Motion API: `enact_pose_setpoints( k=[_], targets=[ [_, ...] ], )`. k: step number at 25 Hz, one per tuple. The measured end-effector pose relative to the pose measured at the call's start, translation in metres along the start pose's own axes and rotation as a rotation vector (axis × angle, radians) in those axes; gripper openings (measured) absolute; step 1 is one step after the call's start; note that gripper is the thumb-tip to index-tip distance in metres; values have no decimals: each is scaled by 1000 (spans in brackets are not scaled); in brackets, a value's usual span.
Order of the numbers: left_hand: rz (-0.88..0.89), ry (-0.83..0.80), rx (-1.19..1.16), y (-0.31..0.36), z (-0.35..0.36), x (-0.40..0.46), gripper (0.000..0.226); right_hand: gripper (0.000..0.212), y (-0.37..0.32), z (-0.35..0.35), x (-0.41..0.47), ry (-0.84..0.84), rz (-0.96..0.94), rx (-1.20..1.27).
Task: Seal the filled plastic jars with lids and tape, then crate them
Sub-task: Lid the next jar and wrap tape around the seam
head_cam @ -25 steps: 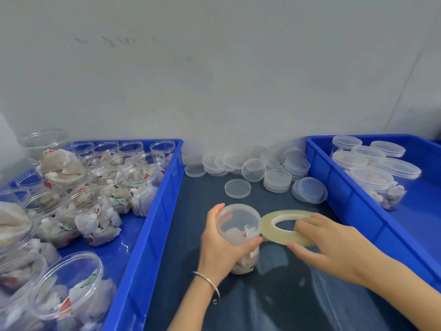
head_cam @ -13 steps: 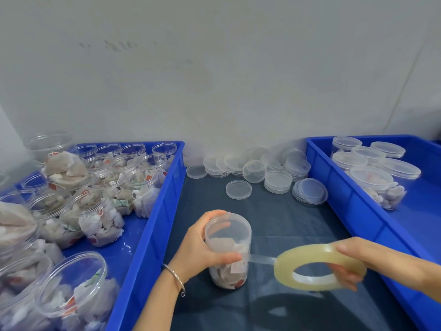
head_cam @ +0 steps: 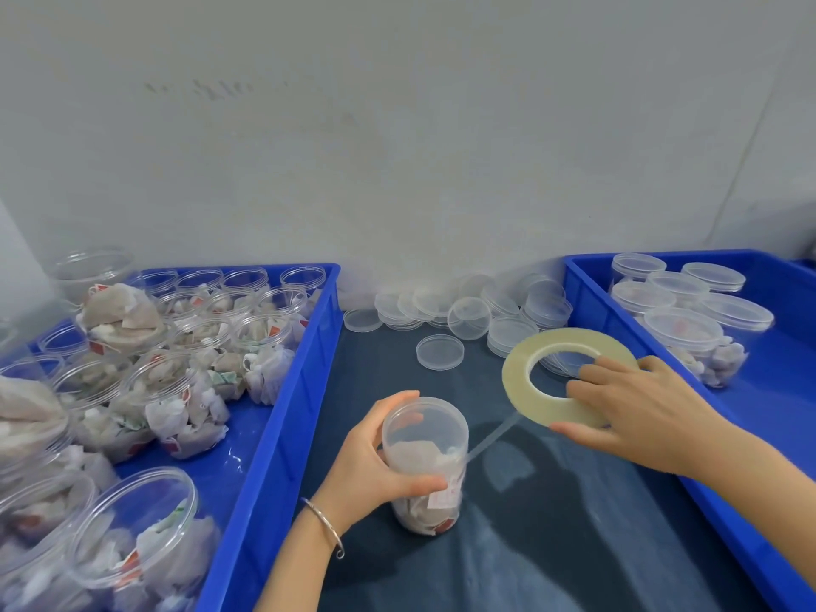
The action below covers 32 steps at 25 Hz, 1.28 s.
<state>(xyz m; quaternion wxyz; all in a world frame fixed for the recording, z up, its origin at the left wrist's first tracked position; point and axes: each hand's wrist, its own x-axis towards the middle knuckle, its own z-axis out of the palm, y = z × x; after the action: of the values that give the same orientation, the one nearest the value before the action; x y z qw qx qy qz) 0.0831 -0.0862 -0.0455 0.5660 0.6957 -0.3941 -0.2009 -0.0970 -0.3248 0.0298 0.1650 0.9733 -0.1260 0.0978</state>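
Observation:
A clear plastic jar (head_cam: 426,439) with a lid on and white packets inside stands on the dark table mat. My left hand (head_cam: 375,466) grips it from the left, thumb across its front. My right hand (head_cam: 636,408) holds a yellowish tape roll (head_cam: 521,368) up and to the right of the jar, fingers through its hole. A thin clear strip of tape (head_cam: 492,439) runs from the roll down to the jar's upper side.
A blue crate (head_cam: 282,417) on the left holds several open filled jars (head_cam: 176,390). A blue crate (head_cam: 587,311) on the right holds lidded jars (head_cam: 689,342). Loose clear lids (head_cam: 468,318) lie piled by the wall, one lid (head_cam: 440,352) apart in front.
My right hand has lifted the tape roll up and back to the right, tilting it more face-on and drawing the strip longer. The jar has stayed in my left hand's grip.

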Motion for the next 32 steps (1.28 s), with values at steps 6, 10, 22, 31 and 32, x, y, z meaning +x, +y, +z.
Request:
enact_pose_setpoints(
  k=[6,10,22,31,32],
  targets=[
    [-68,-177,-27,6,-18,8,83,67,-28,19,39,12,5,-16],
    [-95,-193,36,13,-23,13,80,66,-36,23,49,5,28,11],
    [-385,-144,956,75,34,30,105,60,-48,19,43,2,41,43],
    [-292,-93,954,63,46,46,44,54,-43,12,28,-43,23,22],
    [-294,-80,950,64,48,45,43,54,-45,12,29,-32,17,27]
  ],
)
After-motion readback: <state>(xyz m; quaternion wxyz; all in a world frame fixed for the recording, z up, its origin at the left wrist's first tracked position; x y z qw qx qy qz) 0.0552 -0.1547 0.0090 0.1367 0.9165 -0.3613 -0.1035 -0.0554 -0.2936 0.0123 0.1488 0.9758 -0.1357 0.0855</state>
